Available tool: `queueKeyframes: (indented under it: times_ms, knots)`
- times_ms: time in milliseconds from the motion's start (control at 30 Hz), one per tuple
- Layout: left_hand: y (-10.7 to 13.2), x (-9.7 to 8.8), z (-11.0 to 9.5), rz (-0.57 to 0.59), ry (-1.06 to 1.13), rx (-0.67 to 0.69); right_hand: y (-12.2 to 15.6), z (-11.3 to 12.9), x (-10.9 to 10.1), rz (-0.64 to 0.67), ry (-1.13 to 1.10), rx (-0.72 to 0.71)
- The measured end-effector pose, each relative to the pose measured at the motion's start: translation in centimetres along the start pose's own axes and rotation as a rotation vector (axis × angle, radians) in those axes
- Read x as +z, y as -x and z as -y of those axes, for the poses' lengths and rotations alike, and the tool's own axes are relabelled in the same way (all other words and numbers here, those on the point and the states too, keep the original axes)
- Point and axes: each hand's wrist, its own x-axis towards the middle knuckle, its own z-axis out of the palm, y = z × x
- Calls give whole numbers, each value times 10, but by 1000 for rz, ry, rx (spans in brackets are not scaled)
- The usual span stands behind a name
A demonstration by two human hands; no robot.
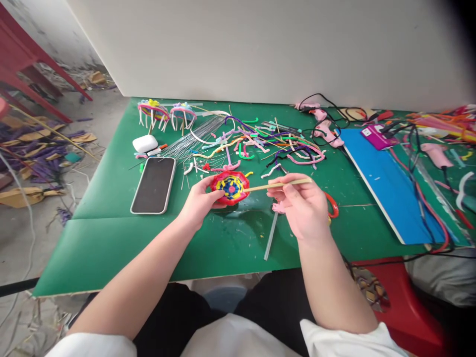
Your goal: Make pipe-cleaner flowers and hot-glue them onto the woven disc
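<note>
My left hand (199, 202) grips the rim of a round woven pipe-cleaner disc (231, 189), red at the edge with yellow and blue rings and a pink centre. Between the thumb and fingers of my right hand (303, 201) is a thin wooden stick (260, 187), held nearly level. Its far end meets the disc near the right side; whether it is fixed there I cannot tell. Below my right hand shows a pink piece, partly hidden, with a clear glue stick (271, 235) running down from it. Orange scissor handles (333, 205) peek out behind that hand.
A phone (153, 186) and a white case (145, 144) lie at left. Two finished-looking pipe-cleaner pieces (153, 110) stand behind them. Loose pipe cleaners and wires (238, 144) cover the middle back. Pink glue guns (327, 133), black cables and a blue board (379, 193) occupy the right.
</note>
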Motion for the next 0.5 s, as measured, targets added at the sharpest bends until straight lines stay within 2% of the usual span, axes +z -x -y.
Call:
queueKeyframes:
  times_ms: [133,267,400,500]
  knots:
    - [1,3,1,-20,44,143,15,6,7,-13,246,-264]
    - [1,3,5,-49,-25,249,19,3,12,81,455,-489]
    - [0,3,9,-72,-58,288,17,-1,15,162,496,-515]
    - [-1,3,10,-60,-40,260,20,-1,16,120,443,-502]
